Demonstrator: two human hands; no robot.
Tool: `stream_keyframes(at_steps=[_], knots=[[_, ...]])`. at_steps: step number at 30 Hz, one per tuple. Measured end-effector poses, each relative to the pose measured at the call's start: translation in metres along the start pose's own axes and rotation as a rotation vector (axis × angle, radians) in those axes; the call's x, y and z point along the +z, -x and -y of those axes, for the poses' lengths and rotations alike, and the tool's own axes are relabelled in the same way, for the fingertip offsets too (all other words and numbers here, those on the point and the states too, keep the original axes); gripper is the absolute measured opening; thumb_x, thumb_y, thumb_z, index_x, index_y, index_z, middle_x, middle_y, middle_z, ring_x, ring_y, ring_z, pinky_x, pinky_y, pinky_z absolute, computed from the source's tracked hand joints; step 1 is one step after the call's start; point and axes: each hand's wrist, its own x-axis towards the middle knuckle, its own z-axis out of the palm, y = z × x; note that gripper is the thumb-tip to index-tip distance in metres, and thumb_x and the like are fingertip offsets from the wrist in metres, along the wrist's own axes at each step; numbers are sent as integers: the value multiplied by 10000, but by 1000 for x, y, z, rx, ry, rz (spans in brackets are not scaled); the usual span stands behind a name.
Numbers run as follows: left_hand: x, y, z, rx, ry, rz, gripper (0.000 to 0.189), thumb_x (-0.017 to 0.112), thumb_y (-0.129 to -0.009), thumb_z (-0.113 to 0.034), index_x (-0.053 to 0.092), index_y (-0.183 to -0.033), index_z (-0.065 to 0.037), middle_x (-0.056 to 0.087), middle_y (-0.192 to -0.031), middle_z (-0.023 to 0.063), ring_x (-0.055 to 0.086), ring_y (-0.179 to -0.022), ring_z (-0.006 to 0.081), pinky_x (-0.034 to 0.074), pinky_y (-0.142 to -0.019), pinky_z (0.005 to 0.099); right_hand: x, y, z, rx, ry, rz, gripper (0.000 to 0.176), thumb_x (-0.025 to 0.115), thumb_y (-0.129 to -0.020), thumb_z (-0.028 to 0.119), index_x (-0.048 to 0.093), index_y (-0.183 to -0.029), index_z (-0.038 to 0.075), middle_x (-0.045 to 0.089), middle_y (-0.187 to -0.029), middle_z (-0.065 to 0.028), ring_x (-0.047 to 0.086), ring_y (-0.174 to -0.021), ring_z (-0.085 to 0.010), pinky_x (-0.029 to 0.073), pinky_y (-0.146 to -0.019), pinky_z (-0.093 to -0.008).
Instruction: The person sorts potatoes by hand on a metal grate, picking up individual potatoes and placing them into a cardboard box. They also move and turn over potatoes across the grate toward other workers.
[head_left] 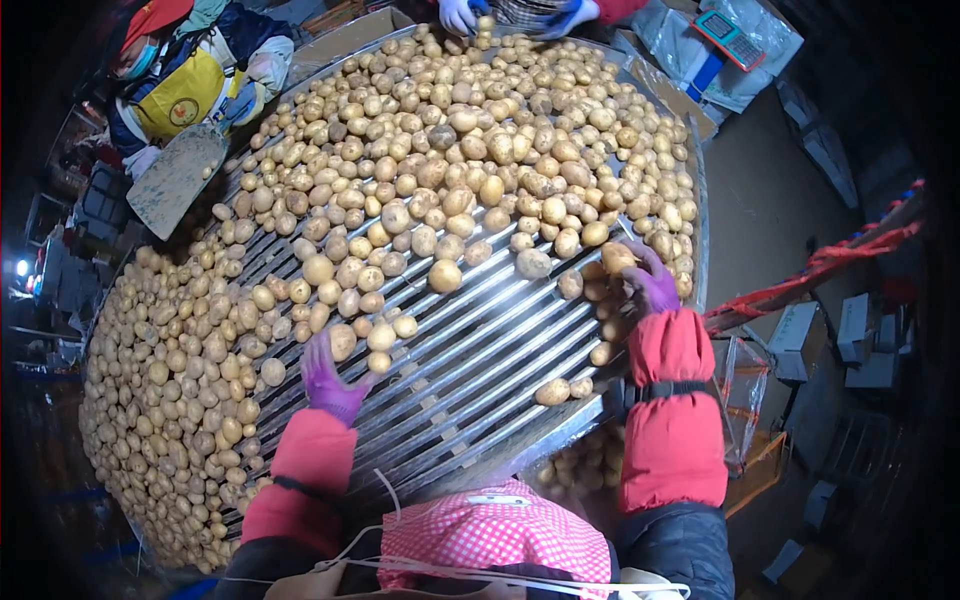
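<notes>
My left hand (328, 380), in a purple glove, lies at the left of the slatted metal rack (470, 370). Its thumb stands apart from the fingers, which are beside a potato (342, 343) and seem to touch it. Two smaller potatoes (381, 337) lie just to the right of that one. On the right side of the rack, my right hand (655, 283), also gloved in purple, has its fingers curled round a large brownish potato (618, 259). More potatoes (600, 290) lie beneath and beside this hand, partly hidden by it.
A broad heap of potatoes (440, 130) covers the rack's far side and left. Across it are a co-worker's gloved hands (462, 15). Another person in a yellow apron (185, 95) is beside a scoop (182, 178). A scale display (728, 38) and a red-wrapped bar (820, 262) are at right.
</notes>
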Motion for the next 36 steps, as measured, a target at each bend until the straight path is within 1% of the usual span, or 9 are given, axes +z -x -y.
stream_keyframes(at_steps=[6,9,12,14,18,22,26,33,36], knots=[[33,-78,-81,184,267,-206,877,878,-598,-261,454,-1360,-177,300,-1456,229,308,-1330,453,362,-1047,551,16,135,-6,-102,-895,146,657,684,-858,335,410,-1410,110,558,-1254,-147,608,-1044,-310,559,-810,-378],[23,-113,-136,266,82,-42,735,800,-697,-361,510,-1359,-228,305,-1496,186,260,-1366,463,248,-1113,565,-3,197,-48,-140,-621,-71,649,695,-859,425,450,-1357,89,586,-1138,-155,547,-760,-215,446,-607,-291],[31,-131,-157,438,560,126,685,743,-783,-280,467,-1403,-185,325,-1514,179,277,-1403,397,265,-1138,483,-27,250,-77,-53,-341,-303,576,735,-827,273,502,-1309,61,581,-1174,-162,615,-927,-256,510,-825,-351],[14,-120,-153,498,596,-19,669,739,-785,-242,474,-1395,-160,369,-1483,191,347,-1363,392,309,-1115,465,-65,251,-135,-169,465,-554,431,706,-835,170,581,-1219,20,607,-1158,-137,624,-985,-232,495,-879,-329],[-21,-54,-104,351,588,-118,605,683,-820,-118,463,-1379,-44,425,-1441,211,411,-1334,366,352,-1092,433,15,196,-60,-291,335,-392,271,646,-860,76,652,-1121,5,662,-1085,-95,634,-991,-200,491,-871,-309],[-59,39,-4,130,458,-133,602,667,-827,-82,444,-1382,-15,434,-1427,222,428,-1325,361,347,-1099,413,72,69,-41,-682,998,-51,453,604,-779,71,609,-1224,158,614,-1247,-135,582,-1154,-331,468,-980,-413],[-93,118,83,-128,246,-219,619,673,-825,-65,430,-1391,-12,430,-1429,221,425,-1327,357,344,-1102,413,107,-41,-37,-406,1609,4,574,608,-759,89,536,-1321,187,606,-1241,-175,609,-1104,-329,508,-917,-407],[-93,141,124,-249,280,-290,640,672,-807,-28,419,-1395,-4,423,-1432,211,441,-1314,340,363,-1092,392,96,-76,-34,-136,488,-90,374,620,-781,179,567,-1141,90,648,-879,-119,617,-712,-176,509,-632,-303],[-100,113,97,-186,195,-235,642,677,-797,-44,430,-1388,-10,428,-1429,211,447,-1307,348,370,-1084,414,146,3,27,-383,1153,102,520,642,-749,142,508,-1251,115,633,-1037,-163,634,-984,-271,516,-845,-381]])
